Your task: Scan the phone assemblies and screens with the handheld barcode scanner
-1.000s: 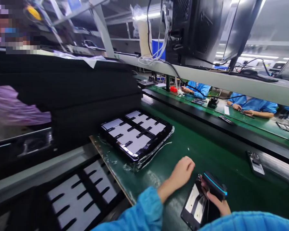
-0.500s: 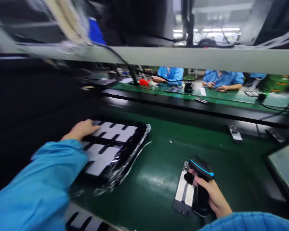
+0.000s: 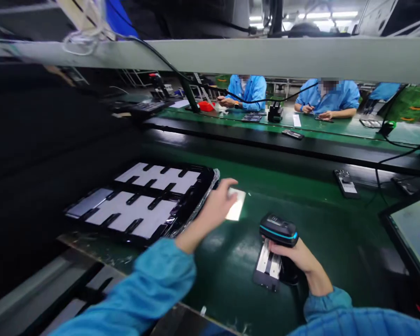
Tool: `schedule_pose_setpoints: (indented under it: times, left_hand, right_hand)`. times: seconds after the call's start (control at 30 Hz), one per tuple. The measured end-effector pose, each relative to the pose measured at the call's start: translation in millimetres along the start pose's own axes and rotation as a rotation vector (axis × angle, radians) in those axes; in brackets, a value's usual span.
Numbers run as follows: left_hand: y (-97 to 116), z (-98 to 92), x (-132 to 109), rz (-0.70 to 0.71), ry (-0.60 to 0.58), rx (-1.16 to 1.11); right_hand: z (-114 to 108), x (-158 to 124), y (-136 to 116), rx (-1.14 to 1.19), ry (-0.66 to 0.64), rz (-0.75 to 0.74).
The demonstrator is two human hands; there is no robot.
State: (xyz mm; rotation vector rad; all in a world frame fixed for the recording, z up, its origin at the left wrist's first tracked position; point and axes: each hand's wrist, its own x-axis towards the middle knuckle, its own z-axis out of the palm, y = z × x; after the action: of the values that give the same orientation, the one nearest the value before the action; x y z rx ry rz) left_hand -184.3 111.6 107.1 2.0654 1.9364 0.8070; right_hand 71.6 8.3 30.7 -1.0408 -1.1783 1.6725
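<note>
L hand (image 3: 217,205) clamps panel (image 3: 236,208) just to its R, long axis near-far; R hand (image 3: 294,254), well apart, clamps scanner (image 3: 279,228), phone (image 3: 268,265) just below.

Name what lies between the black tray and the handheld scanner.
In the head view, the left hand, the bright flat piece it partly covers, and green tabletop lie between the tray and the scanner.

Head-worn view, forward and seemingly downward
</note>
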Motion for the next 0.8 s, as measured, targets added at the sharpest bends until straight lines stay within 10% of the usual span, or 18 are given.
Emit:
schedule_pose_setpoints:
  times: [0.17, 0.5, 0.8]
  left_hand:
    - [11.4, 80.1, -28.8, -0.014, -0.101, -0.387]
    - [-11.1, 77.8, -27.6, -0.110, -0.127, -0.557]
    - [14.6, 119.5, -114.7, -0.100, -0.736, -1.013]
  right_hand:
    - [9.3, -1.9, 3.4, -0.056, -0.032, -0.002]
    - [-4.6, -3.4, 9.4, 0.042, -0.048, -0.017]
    - [-37.8, 17.5, 23.9, 0.398, 0.106, -0.104]
